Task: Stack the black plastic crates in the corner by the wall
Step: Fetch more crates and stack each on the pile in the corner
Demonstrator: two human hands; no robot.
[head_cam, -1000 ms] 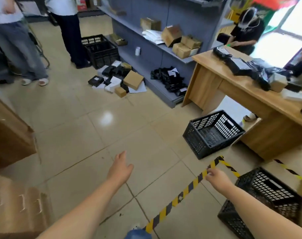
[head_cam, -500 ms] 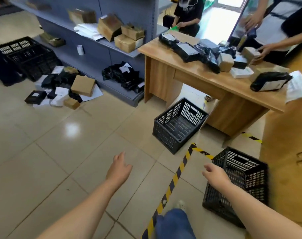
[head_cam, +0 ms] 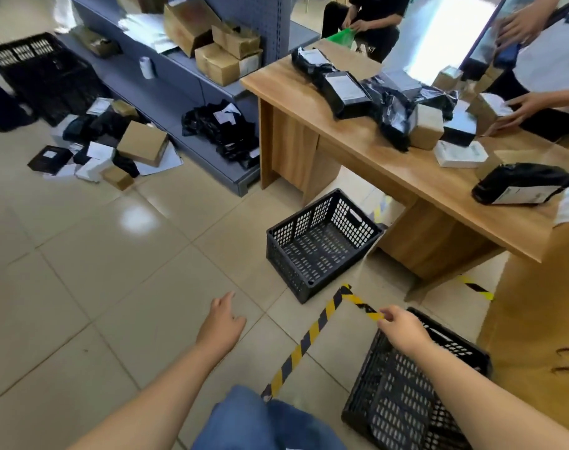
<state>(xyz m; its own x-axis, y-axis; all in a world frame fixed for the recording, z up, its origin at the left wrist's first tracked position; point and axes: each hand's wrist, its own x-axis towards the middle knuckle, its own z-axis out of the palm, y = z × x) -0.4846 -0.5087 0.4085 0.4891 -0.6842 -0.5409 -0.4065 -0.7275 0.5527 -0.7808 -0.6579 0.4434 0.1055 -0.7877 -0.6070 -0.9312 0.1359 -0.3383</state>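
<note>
Two empty black plastic crates stand on the tiled floor. The near crate (head_cam: 403, 401) is at the bottom right, beside a brown cabinet. My right hand (head_cam: 403, 329) hovers over its far left corner, fingers loosely bent, holding nothing. The far crate (head_cam: 319, 245) stands in front of the wooden desk, just beyond the striped floor tape. My left hand (head_cam: 223, 323) is held out over bare tiles with relaxed fingers, well short of that crate. More black crates (head_cam: 46, 71) stand stacked at the far left by the shelving.
A wooden desk (head_cam: 390, 177) loaded with parcels stands at the right, with a person's hands (head_cam: 516, 108) working on it. Grey shelving (head_cam: 192, 76) runs along the back, boxes and packages (head_cam: 114, 151) scattered on the floor before it. Yellow-black tape (head_cam: 312, 332) crosses the tiles. Another person sits behind.
The view has moved closer to the two crates and turned right. My right hand has come over the near crate's corner. The left hand stays held out in front.
</note>
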